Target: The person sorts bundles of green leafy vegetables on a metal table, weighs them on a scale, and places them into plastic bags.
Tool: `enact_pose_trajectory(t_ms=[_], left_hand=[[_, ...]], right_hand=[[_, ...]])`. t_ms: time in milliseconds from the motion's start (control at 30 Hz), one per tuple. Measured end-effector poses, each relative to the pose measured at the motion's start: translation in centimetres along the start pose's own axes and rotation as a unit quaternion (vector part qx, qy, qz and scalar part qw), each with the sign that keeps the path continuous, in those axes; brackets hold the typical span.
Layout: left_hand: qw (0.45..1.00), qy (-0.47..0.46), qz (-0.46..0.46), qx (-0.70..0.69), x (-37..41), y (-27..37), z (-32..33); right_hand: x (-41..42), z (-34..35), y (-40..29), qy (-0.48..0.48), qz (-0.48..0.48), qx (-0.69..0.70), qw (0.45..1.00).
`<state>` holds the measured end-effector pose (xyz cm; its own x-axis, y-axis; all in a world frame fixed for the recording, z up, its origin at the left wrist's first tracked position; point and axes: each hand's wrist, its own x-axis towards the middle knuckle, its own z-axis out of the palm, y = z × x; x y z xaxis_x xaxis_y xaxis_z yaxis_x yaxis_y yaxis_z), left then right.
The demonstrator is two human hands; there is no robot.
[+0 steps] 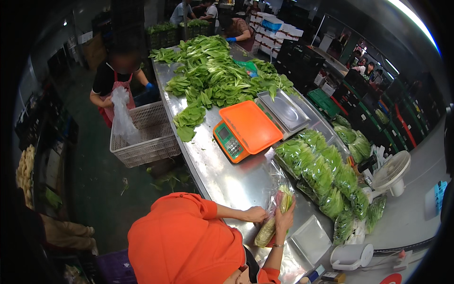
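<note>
Low on the steel table [212, 170] lies a clear plastic bag of vegetables [266, 232], pale stalks showing through the film. My right hand [284, 217] grips its right side, and my left hand [256, 214] has its fingers closed on the film at the left side. An orange scale [250, 129] stands beyond my hands, beside a second scale with a metal pan [285, 110]. Filled bags of leafy greens [319, 174] are stacked to the right. Loose leafy greens [212, 74] form a big heap at the far end.
Across the table's left edge, a person [118, 78] in a red apron holds clear plastic bags [122, 113] over a white plastic crate [145, 152]. A fan [392, 170] and a white electric kettle [351, 256] stand at the right. Other people work behind the heap.
</note>
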<state>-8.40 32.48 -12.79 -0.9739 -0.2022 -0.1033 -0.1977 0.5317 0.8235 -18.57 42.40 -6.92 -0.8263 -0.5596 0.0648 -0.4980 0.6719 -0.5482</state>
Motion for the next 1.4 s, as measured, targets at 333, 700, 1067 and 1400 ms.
enact_pose_trajectory(t_ms=[333,700,1067,1400], left_hand=[[0.993,0.114,-0.007,-0.025,-0.8,-5.3,-0.8],[0.984,0.078,-0.094,-0.133,-1.5,-5.9,0.4],[0.917,0.289,0.077,0.265,-0.8,4.7,-6.5],[0.897,0.229,0.158,0.343,6.0,4.3,-3.4]], right_hand=[[0.8,2.5,-3.2,-0.056,-0.009,-0.034,0.998],[1.9,4.5,-2.1,-0.006,-0.086,-0.082,0.993],[2.0,7.4,-1.9,-0.021,-0.124,-0.153,0.980],[1.2,6.3,-1.1,-0.057,-0.144,-0.143,0.978]])
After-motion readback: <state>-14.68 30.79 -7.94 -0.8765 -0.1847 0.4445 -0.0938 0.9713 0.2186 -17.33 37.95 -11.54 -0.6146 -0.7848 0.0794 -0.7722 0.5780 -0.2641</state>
